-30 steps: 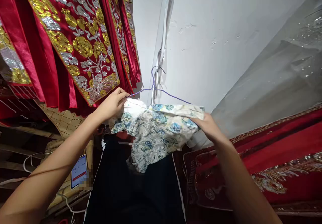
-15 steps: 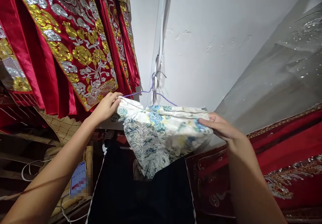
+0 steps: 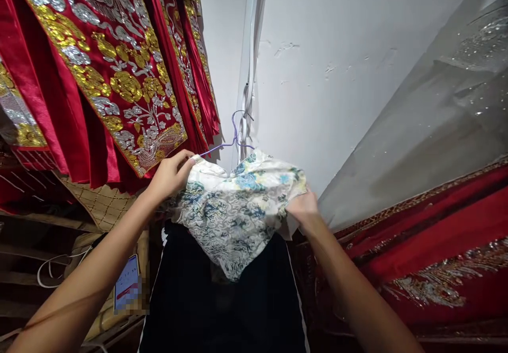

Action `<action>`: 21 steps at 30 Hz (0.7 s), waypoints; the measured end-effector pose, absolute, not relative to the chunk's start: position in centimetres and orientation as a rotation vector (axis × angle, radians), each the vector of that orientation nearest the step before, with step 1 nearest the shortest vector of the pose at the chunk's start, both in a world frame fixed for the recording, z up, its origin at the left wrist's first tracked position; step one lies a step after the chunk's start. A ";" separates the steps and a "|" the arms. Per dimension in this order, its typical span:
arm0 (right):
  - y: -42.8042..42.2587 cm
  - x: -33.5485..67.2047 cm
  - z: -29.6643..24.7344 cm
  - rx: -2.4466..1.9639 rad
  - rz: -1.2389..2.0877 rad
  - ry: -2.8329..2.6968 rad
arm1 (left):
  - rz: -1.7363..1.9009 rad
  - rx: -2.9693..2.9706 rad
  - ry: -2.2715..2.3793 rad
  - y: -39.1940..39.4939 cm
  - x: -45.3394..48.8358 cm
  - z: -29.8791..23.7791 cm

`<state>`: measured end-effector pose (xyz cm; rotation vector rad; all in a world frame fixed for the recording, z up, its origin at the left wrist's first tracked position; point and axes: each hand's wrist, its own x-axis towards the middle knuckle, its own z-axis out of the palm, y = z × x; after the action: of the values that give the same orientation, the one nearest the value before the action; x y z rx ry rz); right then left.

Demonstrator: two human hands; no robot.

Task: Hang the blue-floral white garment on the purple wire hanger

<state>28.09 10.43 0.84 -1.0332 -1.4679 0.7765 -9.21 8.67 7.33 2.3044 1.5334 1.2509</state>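
Note:
A white blouse (image 3: 234, 205) with blue and grey floral print hangs in front of me on a purple wire hanger (image 3: 235, 137). Its lower part is crinkled and comes to a point. My left hand (image 3: 174, 172) pinches the blouse's left shoulder close to the hanger's arm. At the blouse's right edge, my right hand (image 3: 304, 205) is closed on the fabric, slightly blurred, its fingertips partly hidden by the cloth. The right shoulder of the blouse covers the hanger's right arm except for a short piece near the hook.
Red garments (image 3: 130, 86) with gold and silver sequins hang at left. A white pole (image 3: 249, 41) runs up the pale wall. Translucent sheeting (image 3: 420, 115) and red beaded fabric (image 3: 456, 226) are at right. A phone (image 3: 127, 284) sits lower left, near black cloth (image 3: 222, 316).
My right hand has moved left and slightly down with the blouse's right side. That shoulder now sits over the hanger's right arm. My left hand stays nearly in place.

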 end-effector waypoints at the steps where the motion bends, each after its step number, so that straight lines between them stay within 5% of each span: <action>1: 10.6 28.9 1.5 -0.986 0.840 -1.428 | 1.238 2.318 1.506 8.7 -9.1 7.4; 8: 7.1 27.2 9.1 -0.829 1.035 -1.503 | 1.407 2.229 1.653 10.7 -6.1 8.6; 12: 4.9 24.8 7.2 -0.874 1.155 -1.884 | 1.595 2.003 1.472 10.1 -4.7 7.9; 16: 5.1 22.8 1.8 -1.018 0.598 -2.136 | 1.742 1.651 1.197 7.3 -1.5 7.2; 21: 5.0 18.2 -2.6 -0.892 0.065 -2.250 | 1.491 1.278 0.801 4.1 3.1 7.4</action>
<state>18.24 5.00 -2.56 -0.8915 -2.2497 0.0646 3.14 4.09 7.43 1.2784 0.8009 1.4911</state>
